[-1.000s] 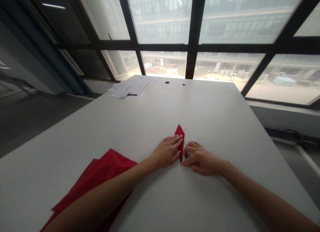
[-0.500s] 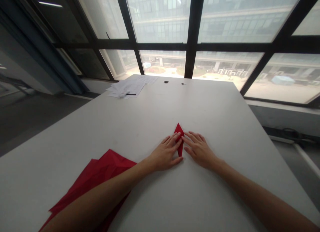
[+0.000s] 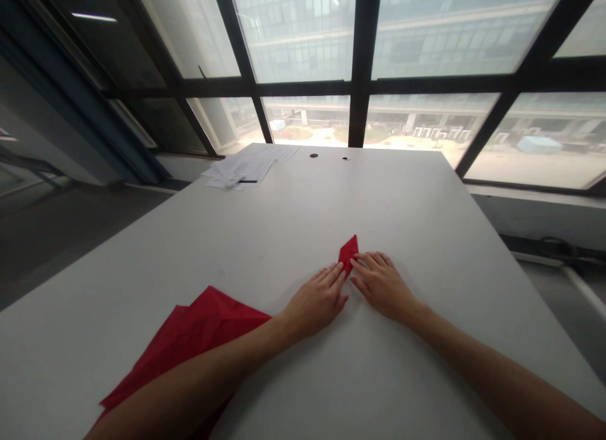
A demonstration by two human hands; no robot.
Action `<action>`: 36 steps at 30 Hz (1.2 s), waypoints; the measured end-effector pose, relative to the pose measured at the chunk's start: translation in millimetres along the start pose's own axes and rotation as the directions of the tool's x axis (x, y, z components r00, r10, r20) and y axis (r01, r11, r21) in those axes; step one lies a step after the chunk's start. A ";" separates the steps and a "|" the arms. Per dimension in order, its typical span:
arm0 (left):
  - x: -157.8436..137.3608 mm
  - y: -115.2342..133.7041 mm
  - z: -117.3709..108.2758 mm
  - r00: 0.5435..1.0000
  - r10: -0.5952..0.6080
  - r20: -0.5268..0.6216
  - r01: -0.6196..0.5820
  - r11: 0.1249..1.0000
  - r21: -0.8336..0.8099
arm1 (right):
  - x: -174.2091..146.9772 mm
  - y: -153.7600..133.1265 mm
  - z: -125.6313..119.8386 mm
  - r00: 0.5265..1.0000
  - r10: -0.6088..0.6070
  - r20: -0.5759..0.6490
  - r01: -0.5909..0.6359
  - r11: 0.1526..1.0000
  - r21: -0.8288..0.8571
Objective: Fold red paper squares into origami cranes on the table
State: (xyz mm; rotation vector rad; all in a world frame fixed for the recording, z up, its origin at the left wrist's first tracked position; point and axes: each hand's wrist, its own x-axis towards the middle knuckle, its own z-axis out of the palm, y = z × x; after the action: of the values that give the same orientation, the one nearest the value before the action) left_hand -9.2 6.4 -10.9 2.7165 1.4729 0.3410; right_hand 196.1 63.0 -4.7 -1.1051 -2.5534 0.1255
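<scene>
A small red folded paper (image 3: 349, 249) lies on the white table, its pointed tip slanting up to the right. My left hand (image 3: 318, 300) lies flat at its lower left, fingertips touching the paper's lower edge, fingers stretched out and thumb apart. At the right edge, my right hand (image 3: 381, 282) rests with spread fingers, and its fingertips touch the paper. Fingertips of both hands cover the paper's lower part. Under and beside my left forearm spreads a larger pile of creased red paper sheets (image 3: 199, 329), partly hidden by the arm.
White printed sheets (image 3: 250, 162) lie at the table's far left corner, with a small dark strip on them. Two round holes, one a cable hole (image 3: 314, 155), sit near the far edge of the table (image 3: 293, 225). Dark-framed windows (image 3: 357, 86) stand behind it.
The red folded paper has turned clockwise, its tip now pointing up to the right. My left hand has slid off its middle to the lower edge. My right hand has barely moved.
</scene>
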 end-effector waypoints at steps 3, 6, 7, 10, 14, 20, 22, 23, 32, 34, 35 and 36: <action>-0.4 1.3 -1.9 0.999 0.006 0.051 -0.007 1.000 0.006 | -0.5 0.3 -0.6 1.000 0.016 -0.004 -0.016 1.000 -0.004; -0.9 3.0 -3.5 0.998 0.010 0.054 -0.010 1.000 0.003 | -1.3 5.8 3.8 1.000 -0.022 0.021 0.021 1.000 0.016; -0.9 3.4 -3.8 0.999 0.013 0.051 -0.013 1.000 -0.002 | -1.5 7.9 5.3 0.996 -0.073 0.052 0.071 0.997 0.030; -0.8 3.7 -4.2 0.999 0.021 0.045 -0.020 1.000 -0.017 | -2.3 12.1 8.1 0.963 -0.220 0.158 0.210 0.975 0.075; -1.3 2.5 -2.0 0.999 0.023 0.036 -0.023 1.000 -0.019 | -2.8 13.6 10.2 0.972 -0.163 0.170 0.160 0.987 0.030; -2.5 1.6 1.0 0.998 0.028 0.055 -0.028 1.000 0.006 | -1.5 20.8 19.2 0.984 0.149 0.099 -0.138 0.985 -0.103; -2.3 1.7 1.5 0.998 0.025 0.062 -0.027 0.999 0.018 | -1.1 22.4 20.4 0.978 0.201 0.059 -0.194 0.975 -0.104; -2.1 1.7 1.9 0.998 0.024 0.063 -0.025 0.999 0.024 | -1.0 22.4 20.1 0.980 0.195 0.038 -0.190 0.977 -0.096; -17.6 6.8 -10.0 0.982 0.066 0.177 -0.069 0.998 0.009 | -0.3 8.7 8.5 0.985 -0.088 0.151 0.090 0.996 -0.008; -26.9 13.1 -16.7 0.978 0.055 0.199 -0.058 0.998 0.008 | -0.2 7.4 6.3 0.985 -0.082 0.154 0.084 0.996 -0.009; -31.8 16.8 -19.9 0.977 0.052 0.205 -0.055 0.998 0.007 | -0.2 7.1 5.4 0.985 -0.080 0.155 0.082 0.997 -0.009; -36.7 20.7 -23.0 0.977 0.055 0.208 -0.057 0.998 0.004 | -0.1 7.0 4.5 0.985 -0.078 0.157 0.080 0.997 -0.007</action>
State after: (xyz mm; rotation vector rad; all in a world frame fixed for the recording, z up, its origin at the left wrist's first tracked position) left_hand -16.3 -37.2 7.8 2.7074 1.3487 0.0473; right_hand 199.3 68.1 -10.4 -1.0344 -2.7370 0.1819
